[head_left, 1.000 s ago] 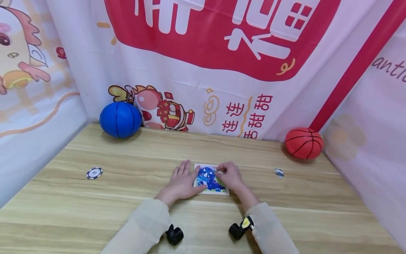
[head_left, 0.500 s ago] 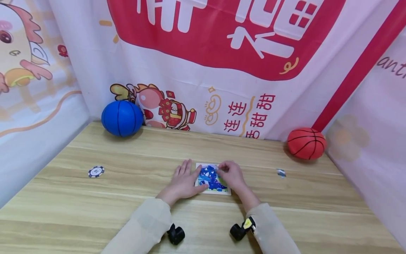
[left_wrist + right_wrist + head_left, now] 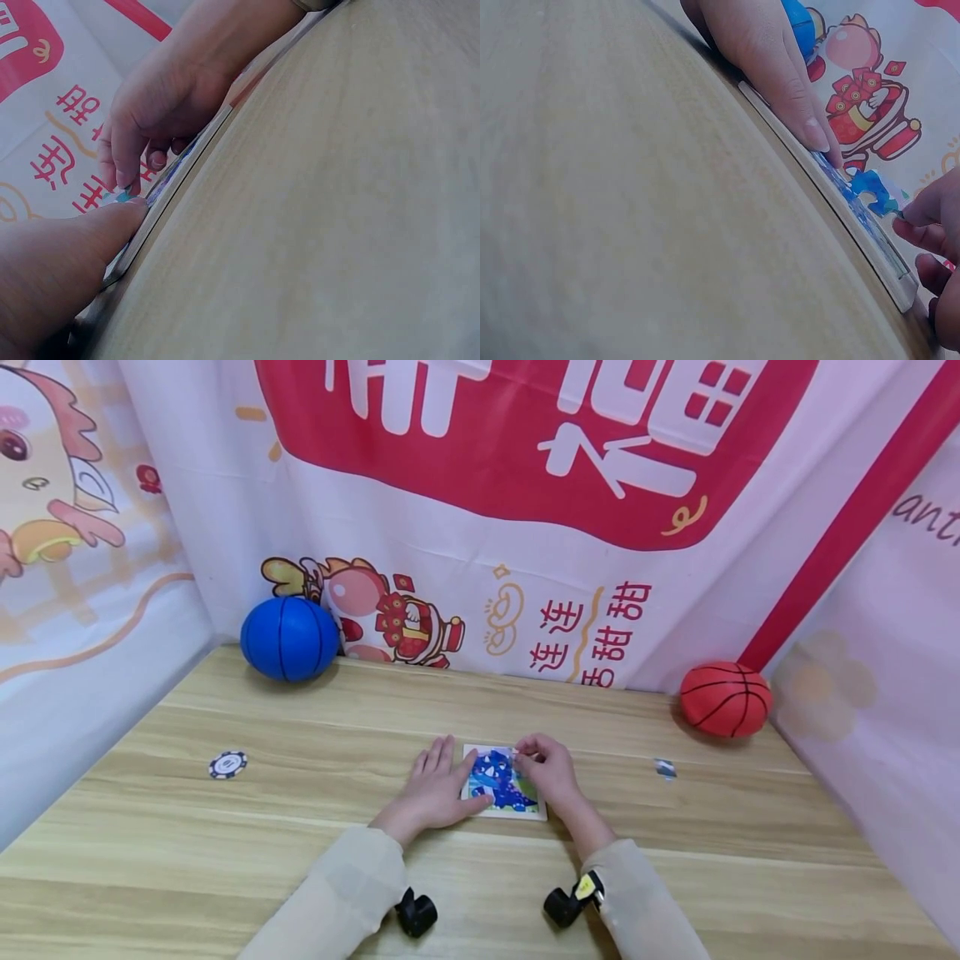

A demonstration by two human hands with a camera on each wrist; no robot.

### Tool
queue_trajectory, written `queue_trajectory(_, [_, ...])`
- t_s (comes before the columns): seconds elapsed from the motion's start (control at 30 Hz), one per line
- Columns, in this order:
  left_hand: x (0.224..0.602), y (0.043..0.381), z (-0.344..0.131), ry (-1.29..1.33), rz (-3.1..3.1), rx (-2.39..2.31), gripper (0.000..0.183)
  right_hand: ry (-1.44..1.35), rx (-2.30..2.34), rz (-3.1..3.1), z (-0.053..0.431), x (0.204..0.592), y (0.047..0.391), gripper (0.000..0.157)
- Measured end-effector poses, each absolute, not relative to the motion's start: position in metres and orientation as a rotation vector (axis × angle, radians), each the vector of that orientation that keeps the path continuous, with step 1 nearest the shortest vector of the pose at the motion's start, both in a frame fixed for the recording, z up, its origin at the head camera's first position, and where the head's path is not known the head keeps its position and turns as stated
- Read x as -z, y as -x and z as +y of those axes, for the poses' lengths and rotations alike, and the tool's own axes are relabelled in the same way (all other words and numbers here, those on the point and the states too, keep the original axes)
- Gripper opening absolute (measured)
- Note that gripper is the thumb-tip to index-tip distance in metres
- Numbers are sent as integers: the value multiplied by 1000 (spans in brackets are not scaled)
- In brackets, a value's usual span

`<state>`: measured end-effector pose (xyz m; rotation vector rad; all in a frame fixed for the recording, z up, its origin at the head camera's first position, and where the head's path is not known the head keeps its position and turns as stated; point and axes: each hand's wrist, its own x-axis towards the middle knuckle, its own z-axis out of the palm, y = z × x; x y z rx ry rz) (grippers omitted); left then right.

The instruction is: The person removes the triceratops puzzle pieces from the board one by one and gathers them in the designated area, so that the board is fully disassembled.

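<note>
Jutting from right grip (image 3: 551,770): puzzle piece (image 3: 873,185)

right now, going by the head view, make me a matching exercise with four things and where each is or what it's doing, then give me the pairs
1. blue ball
2. left hand
3. red ball
4. right hand

a. back right of the table
b. pinching a piece
c. back left of the table
d. spread over the left edge of the puzzle

Pairs: 1-c, 2-d, 3-a, 4-b
</note>
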<state>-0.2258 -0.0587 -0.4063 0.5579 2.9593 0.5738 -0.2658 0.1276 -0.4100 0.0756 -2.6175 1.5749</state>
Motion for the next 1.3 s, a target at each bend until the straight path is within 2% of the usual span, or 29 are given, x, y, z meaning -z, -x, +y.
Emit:
queue_trajectory(0.17, [406,226,-59,-553,2955,-575,76,-96,-1580,-2637,128,409,265,19])
queue_trajectory(0.53, [408,226,-59,-556,2962,-569,76,-233,-1437,-2794,130,405,262,23])
queue_trajectory(0.77, [407,226,-59,-552,2957,-574,76,-269,-1410,-2846,129,403,260,30])
queue_trajectory(1.3, [410,228,-59,-555,2969,-559,78,-277,-1478,-2803,133,405,264,29])
